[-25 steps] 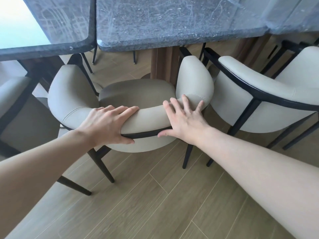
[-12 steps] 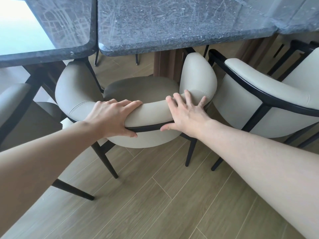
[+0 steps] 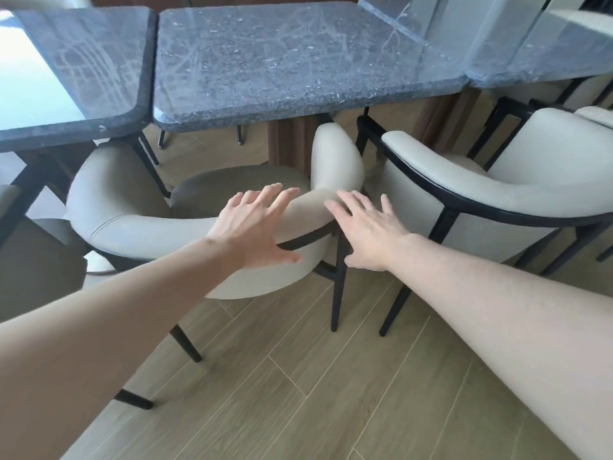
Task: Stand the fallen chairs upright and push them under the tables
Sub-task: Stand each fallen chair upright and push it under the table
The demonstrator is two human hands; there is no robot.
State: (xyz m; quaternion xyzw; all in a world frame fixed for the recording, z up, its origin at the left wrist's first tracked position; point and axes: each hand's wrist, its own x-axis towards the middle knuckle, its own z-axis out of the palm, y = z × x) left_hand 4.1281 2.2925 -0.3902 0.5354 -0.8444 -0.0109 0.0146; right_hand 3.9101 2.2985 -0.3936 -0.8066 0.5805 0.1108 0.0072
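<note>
at nine o'clock in our view a neighbouring chair (image 3: 30, 247) shows only its dark side, tucked beneath the left stone-topped table (image 3: 76, 78). just right of it stands the cream armchair (image 3: 139, 224) we are working on, upright on its four black legs, its seat and arm tips already partly beneath the edge of the middle table (image 3: 298, 64) at twelve o'clock, the curved backrest facing us at the centre of the frame. our left hand (image 3: 255, 227) lies over the padded top of that backrest with the fingers spread wide and nearly flat, gripping nothing; whether the palm is pressing or just off the cushion we cannot tell. our right hand (image 3: 368, 230) sits close beside it toward three o'clock, also splayed open and holding nothing, near the backrest's right end and the black frame rail (image 3: 308, 239) below. we judge the chair fairly heavy for its size, with a stiff dark frame, probably metal or wood, under soft, smooth upholstery that gives under the palm and could let a hand slide. so the best purchase seems to be the top of the backrest, hands apart, heels pushing level toward twelve o'clock, or fingers hooked under the rail if it needs lifting; the legs may scrape on the wood-look floor (image 3: 298, 393). at three o'clock another cream armchair (image 3: 530, 180) stands upright just beside ours, angled, under the right table (image 3: 547, 58).
</note>
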